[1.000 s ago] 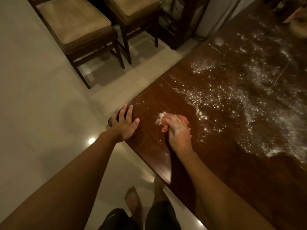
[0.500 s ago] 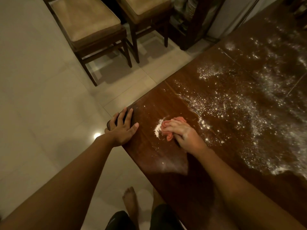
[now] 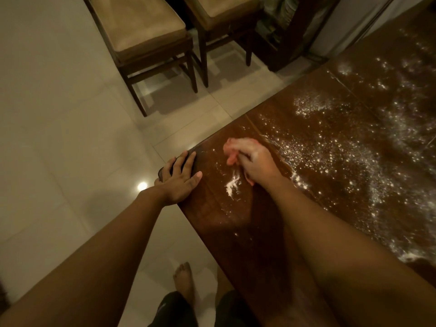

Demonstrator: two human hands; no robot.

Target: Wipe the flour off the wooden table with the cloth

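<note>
Nearest, bottom edge: dark shorts (image 3: 171, 310); bare foot (image 3: 182, 278), count one, on pale floor tiles (image 3: 59, 138).

Forearms, count two, bare, reaching forward to the wooden table (image 3: 236, 223).

Left hand (image 3: 180, 179): flat on the table's rounded near corner, fingers straight and slightly spread, fingertips over the edge, thumb on the top surface. Nothing held.

Right hand (image 3: 256, 161): fingers curled down around a bunched pink cloth (image 3: 232, 147), pressing it against the tabletop. Grip closed on the cloth; pink folds showing ahead of the knuckles and to their left.

Cloth, count one: on the tabletop close to the near corner, at the left margin of the flour, apart from the left hand.

Flour, three areas: small white smear (image 3: 232, 185) just beside the right wrist, between the two hands; broad speckled scatter (image 3: 330, 147) right of the cloth and running to the far end; thicker white ridge (image 3: 410, 257) at the right, near the table's near edge.

Bright light spot (image 3: 142, 185) on the tiles beside the left wrist.

Farther, on the floor: chairs, count two, dark frames, tan cushions, side by side: first chair (image 3: 141, 27), second chair (image 3: 226, 8).

Farthest: dark shelf unit (image 3: 283, 43), contents blurred.
</note>
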